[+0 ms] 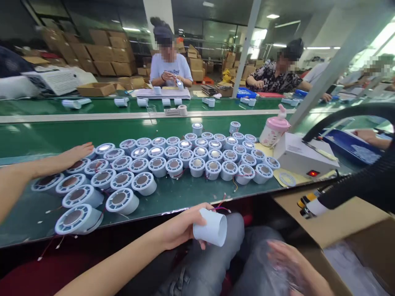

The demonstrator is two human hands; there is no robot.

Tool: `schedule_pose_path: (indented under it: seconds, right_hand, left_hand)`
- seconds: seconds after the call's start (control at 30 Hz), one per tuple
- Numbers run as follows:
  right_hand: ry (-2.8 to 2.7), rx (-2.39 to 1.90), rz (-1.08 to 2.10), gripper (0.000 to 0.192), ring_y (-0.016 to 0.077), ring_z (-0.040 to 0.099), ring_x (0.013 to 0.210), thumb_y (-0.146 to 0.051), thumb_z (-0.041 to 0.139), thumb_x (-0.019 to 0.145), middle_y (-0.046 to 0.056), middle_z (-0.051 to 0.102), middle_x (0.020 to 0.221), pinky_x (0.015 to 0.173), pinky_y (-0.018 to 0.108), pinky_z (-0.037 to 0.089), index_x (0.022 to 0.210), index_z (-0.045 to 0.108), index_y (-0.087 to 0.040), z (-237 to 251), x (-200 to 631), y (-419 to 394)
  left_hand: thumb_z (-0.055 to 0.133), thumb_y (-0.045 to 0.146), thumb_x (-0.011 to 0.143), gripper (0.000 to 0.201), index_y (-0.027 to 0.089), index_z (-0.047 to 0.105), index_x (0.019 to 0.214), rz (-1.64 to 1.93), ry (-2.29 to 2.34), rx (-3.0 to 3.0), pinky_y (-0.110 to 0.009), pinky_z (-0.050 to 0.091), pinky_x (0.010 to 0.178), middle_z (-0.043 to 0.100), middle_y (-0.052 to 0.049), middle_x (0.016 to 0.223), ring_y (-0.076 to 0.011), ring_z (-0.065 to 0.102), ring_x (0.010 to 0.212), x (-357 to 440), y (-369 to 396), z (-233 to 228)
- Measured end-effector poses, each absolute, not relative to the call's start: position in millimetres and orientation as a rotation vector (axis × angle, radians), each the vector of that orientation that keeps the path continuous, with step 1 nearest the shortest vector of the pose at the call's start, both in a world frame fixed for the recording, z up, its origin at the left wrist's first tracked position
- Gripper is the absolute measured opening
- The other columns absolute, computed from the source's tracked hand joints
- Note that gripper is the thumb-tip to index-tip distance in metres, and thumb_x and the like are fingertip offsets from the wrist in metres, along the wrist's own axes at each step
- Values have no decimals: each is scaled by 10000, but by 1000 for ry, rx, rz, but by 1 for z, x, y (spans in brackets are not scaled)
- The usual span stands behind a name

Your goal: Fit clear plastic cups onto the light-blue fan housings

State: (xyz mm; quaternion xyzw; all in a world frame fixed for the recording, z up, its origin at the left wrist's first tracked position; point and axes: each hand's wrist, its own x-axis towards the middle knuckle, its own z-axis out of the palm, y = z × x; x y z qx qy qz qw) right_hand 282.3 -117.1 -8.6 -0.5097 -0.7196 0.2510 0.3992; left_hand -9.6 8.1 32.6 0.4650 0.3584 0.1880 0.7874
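My left hand [188, 226] is wrapped round a pale-blue cylindrical housing [211, 228] above my lap. The housing lies on its side with its open end facing right, and thin red and purple wires [222, 206] show behind it. Lower right, my right hand [290, 257] is blurred by motion, with what looks like a clear plastic bag [279, 275] in its fingers. Along the green bench stand many similar housings [197, 166], their slotted rims and round metallic centres facing up. Several trail thin wires with white connectors.
Another person's hand [77, 155] reaches over the housings at left. An open cardboard box [348, 230] with clear plastic inside stands at right, below a black hose [348, 172]. A white box with a lit red switch [305, 156] and a pink-lidded cup [274, 128] sit on the bench. Co-workers sit opposite.
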Motion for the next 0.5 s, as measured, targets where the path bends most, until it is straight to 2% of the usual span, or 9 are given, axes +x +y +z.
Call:
schedule_pose_path:
  seconds: [0.1,0.2,0.3,0.4,0.47,0.5]
  right_hand:
    - [-2056,-1275,356,534,318,593,1152,-224,590,849,134,551,1318,884,416,564,1371,502,-295,-8,249,-112]
    - [-2103,-1465,162,589,347,567,1129,-98,542,801,164,509,1322,846,509,554,1364,510,-271,0,223,-100]
    - [-2063,-1605,378,431,330,536,1152,-31,528,752,147,506,1312,875,497,535,1116,656,-223,7,217,-94]
    - [-1944,-1603,728,166,302,509,1198,-69,599,756,111,489,1312,964,463,480,835,654,-204,14,222,-94]
    - [-1826,-1558,938,38,274,528,1172,-180,637,806,95,499,1273,982,429,458,778,634,-207,19,223,-95]
    - [-1773,-1535,1001,82,261,541,1149,-239,623,839,91,513,1234,979,413,453,764,631,-208,20,223,-96]
  left_hand:
    - [536,498,734,402,174,510,970,165,664,838,-185,371,333,584,-16,696,-126,523,477,12,5,15]
    - [558,448,785,319,159,584,919,92,698,1076,-170,334,345,548,1,709,-92,462,483,24,2,14]
    - [586,330,818,198,172,647,921,220,711,1560,-216,458,590,577,-11,825,-125,539,702,25,1,26]
    - [635,288,832,174,202,668,980,397,671,1939,-295,445,870,600,-33,984,-179,560,942,21,0,33]
    - [695,335,804,266,216,658,1039,450,654,1972,-321,443,897,599,-41,1018,-190,564,960,20,-1,31]
    - [739,369,764,342,220,656,1060,467,645,1964,-328,451,893,594,-45,1025,-195,566,959,20,-2,28]
